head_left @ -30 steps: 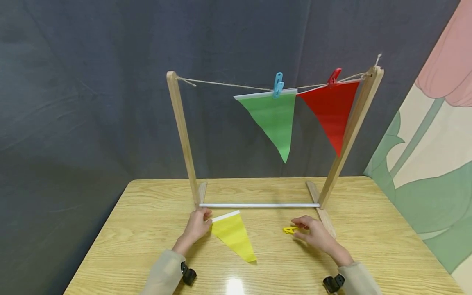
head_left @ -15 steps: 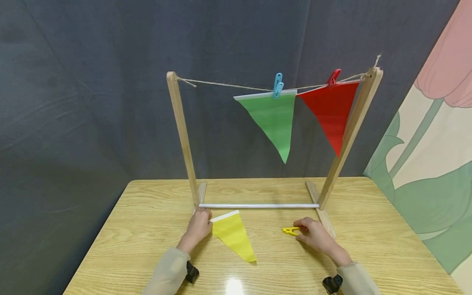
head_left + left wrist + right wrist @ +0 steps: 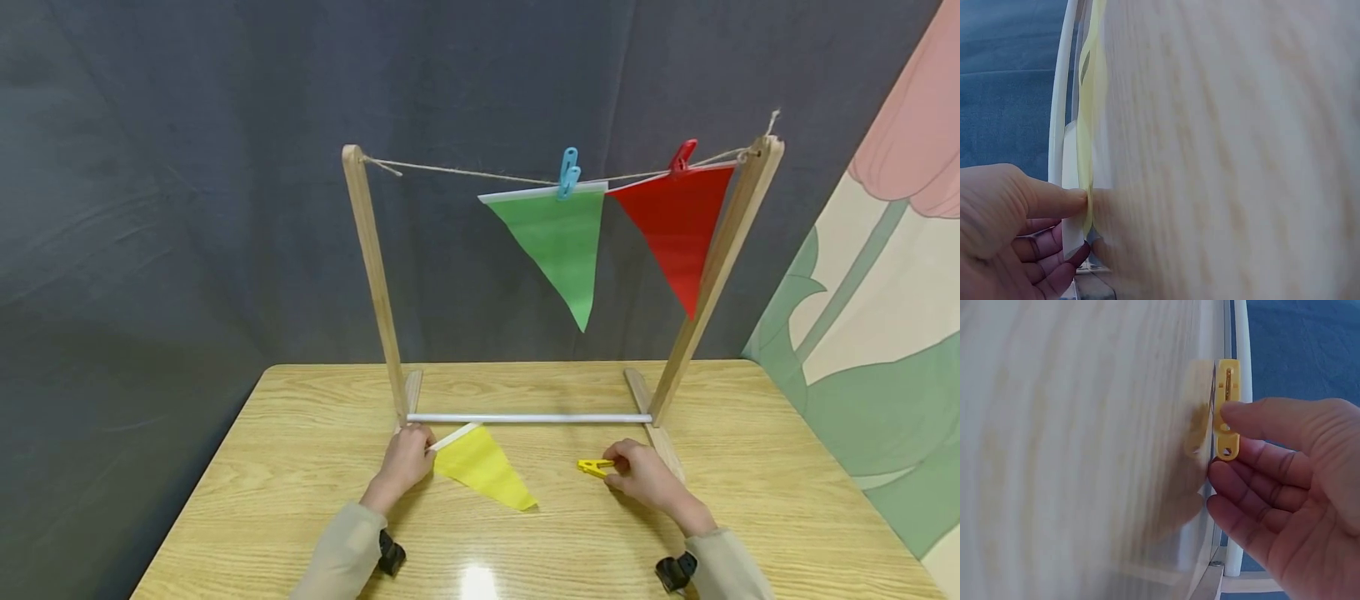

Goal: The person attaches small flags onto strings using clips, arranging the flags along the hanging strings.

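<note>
My left hand (image 3: 407, 457) pinches the upper left corner of a yellow triangular flag (image 3: 486, 468) with a white top edge. In the left wrist view, the thumb lies over that white strip (image 3: 1070, 156), and the flag is seen nearly edge-on just off the table. My right hand (image 3: 643, 477) holds a yellow clothespin (image 3: 591, 467) at the table. From the right wrist view, the thumb presses on the clothespin (image 3: 1227, 378) with fingers curled behind it. A green flag (image 3: 558, 237) hangs under a blue clothespin (image 3: 567, 175), beside a red flag (image 3: 678, 225) under a red clothespin (image 3: 682, 157).
A twine line (image 3: 465, 172) runs between two wooden posts, the left post (image 3: 375, 267) and the right post (image 3: 720, 267). A white rod (image 3: 525, 418) joins their bases behind my hands. The wooden table (image 3: 247, 483) meets a dark curtain (image 3: 187, 208) at the back.
The yellow flag has turned, its tip swinging right and away from me while my left hand holds the corner. My right fingers have closed onto the yellow clothespin.
</note>
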### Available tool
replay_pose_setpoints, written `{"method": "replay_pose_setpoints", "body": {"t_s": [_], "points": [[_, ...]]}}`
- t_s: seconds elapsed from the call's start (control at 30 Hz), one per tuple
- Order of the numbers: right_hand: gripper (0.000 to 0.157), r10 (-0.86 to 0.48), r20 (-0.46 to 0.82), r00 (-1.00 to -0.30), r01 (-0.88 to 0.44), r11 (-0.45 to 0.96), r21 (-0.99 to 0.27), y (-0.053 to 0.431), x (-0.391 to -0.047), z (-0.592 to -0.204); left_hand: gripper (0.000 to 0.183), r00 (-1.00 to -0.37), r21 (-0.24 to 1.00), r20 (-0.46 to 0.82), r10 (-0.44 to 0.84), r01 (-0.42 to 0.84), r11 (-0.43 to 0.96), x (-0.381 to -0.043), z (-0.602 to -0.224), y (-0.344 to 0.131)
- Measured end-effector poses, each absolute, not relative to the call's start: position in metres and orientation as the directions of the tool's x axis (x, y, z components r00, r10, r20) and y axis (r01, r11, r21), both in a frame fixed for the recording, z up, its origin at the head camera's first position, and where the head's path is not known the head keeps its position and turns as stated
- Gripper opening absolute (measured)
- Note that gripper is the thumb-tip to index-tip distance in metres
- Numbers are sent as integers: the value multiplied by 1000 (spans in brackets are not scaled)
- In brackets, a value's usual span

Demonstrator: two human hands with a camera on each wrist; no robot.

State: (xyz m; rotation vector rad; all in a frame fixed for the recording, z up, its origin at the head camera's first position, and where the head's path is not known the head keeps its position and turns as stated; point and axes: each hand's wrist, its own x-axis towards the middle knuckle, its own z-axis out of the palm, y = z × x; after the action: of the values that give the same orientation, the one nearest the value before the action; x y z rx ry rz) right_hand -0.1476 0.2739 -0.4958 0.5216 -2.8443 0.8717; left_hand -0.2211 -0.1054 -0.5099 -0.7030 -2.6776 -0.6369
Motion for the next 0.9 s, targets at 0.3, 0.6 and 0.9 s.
{"method": "replay_pose_setpoints", "body": {"t_s": [0.3, 0.6, 0.9], "points": [[19, -282, 183, -942, -335, 747, -574, 273, -146, -488, 15, -828, 356, 396, 396, 536, 765, -222, -509, -106], [15, -299, 293, -908, -417, 702, -577, 277, -150, -484, 12, -869, 478, 307, 388, 493, 727, -218, -497, -110], [19, -313, 440, -842, -522, 681, -513, 274, -153, -467, 11, -844, 566, 347, 410, 537, 626, -218, -482, -110]]}}
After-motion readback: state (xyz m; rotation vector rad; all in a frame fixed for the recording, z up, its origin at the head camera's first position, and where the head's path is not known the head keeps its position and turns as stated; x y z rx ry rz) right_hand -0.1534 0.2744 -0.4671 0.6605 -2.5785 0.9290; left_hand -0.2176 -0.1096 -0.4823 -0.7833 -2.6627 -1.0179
